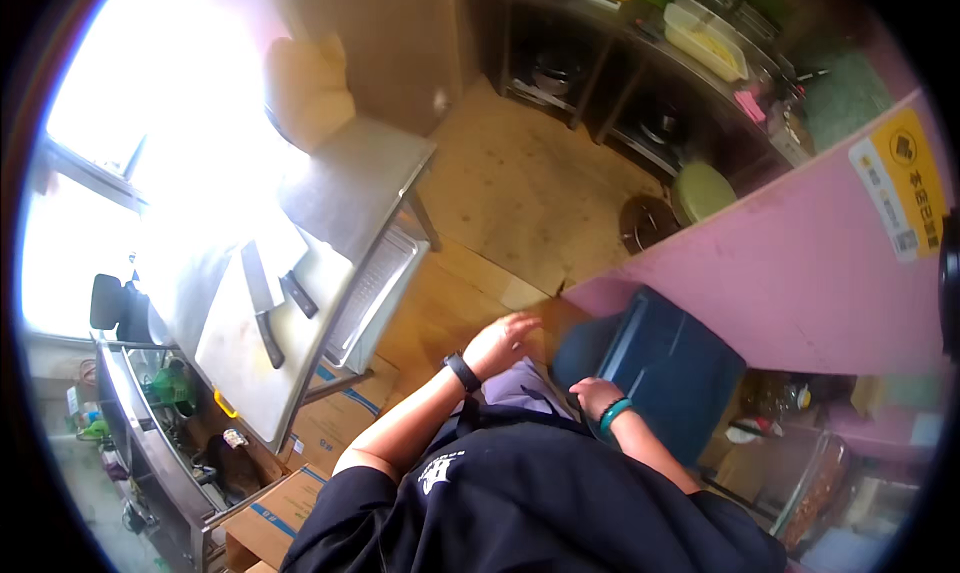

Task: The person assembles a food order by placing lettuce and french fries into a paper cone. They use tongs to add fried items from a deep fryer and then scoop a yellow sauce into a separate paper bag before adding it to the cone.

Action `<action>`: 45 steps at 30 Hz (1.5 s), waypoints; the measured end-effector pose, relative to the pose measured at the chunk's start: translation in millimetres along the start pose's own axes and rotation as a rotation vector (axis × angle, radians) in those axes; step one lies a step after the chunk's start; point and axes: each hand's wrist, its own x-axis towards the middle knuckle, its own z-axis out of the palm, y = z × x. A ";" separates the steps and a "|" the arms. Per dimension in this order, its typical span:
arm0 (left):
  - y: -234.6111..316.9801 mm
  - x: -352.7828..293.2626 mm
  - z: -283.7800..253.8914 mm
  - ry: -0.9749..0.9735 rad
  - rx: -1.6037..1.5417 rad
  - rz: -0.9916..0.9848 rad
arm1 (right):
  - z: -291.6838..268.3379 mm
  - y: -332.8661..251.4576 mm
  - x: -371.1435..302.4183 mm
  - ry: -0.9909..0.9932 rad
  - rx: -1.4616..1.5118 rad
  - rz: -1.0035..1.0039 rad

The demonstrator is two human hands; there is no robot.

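Observation:
My left hand [500, 345], with a dark watch on its wrist, is stretched out over the floor in front of my body. Its fingers look extended and hold nothing. Close to my body, my right hand [596, 397] is closed, a teal band round its wrist. What its fingers hold, if anything, is hidden. Right beside it is a large dark blue bin [670, 373]; I cannot tell whether the hand touches it. To the left, a long knife [258, 278] and a cleaver [298, 295] with dark handles lie on a white cutting board [240, 368].
A steel table [372, 163] bears the board, with a perforated tray [375, 298] below its edge. Cardboard boxes [335, 428] stand beneath. A pink partition [760, 283] rises behind the bin. Far right, a counter holds a pale tub [705, 41]; a green round stool [703, 193] stands near it.

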 end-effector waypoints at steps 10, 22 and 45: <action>-99.8 38.7 -294.9 0.966 0.549 -0.280 | -18.8 22.9 54.4 -0.394 -0.004 -0.029; -207.1 78.3 -469.4 0.663 0.847 -0.563 | -132.2 14.9 166.6 -0.214 -0.014 0.090; -87.7 191.7 -487.8 1.114 0.769 -0.153 | -371.9 -34.3 331.5 0.228 0.473 -0.211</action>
